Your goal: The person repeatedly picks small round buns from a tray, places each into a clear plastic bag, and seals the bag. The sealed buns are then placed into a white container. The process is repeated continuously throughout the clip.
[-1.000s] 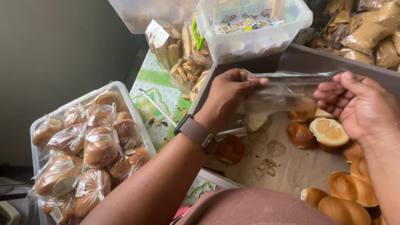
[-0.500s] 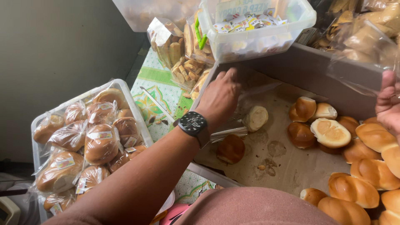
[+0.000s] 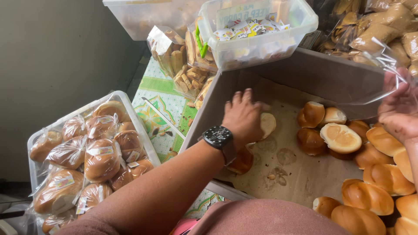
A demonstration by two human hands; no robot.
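Grey wall fills the nine o'clock side, above a green patterned tablecloth (image 3: 163,104). At centre stands a shallow grey cardboard box lined with brown paper (image 3: 300,167); golden-brown glazed bread rolls (image 3: 374,174) crowd its three to five o'clock part. The left hand (image 3: 244,117), with a black wristwatch (image 3: 217,137), lies palm-down, fingers spread over a pale cut bread roll (image 3: 267,124) near the box's eleven o'clock wall; whether it grips the roll I cannot tell. The right hand (image 3: 398,115), at three o'clock, pinches a clear thin plastic bag (image 3: 374,82) hanging open over the rolls. At eight o'clock a clear plastic tub (image 3: 130,104) holds bagged rolls. At twelve o'clock a clear lidless bin (image 3: 261,45) holds small printed sachets, beside bagged breadsticks (image 3: 174,52).
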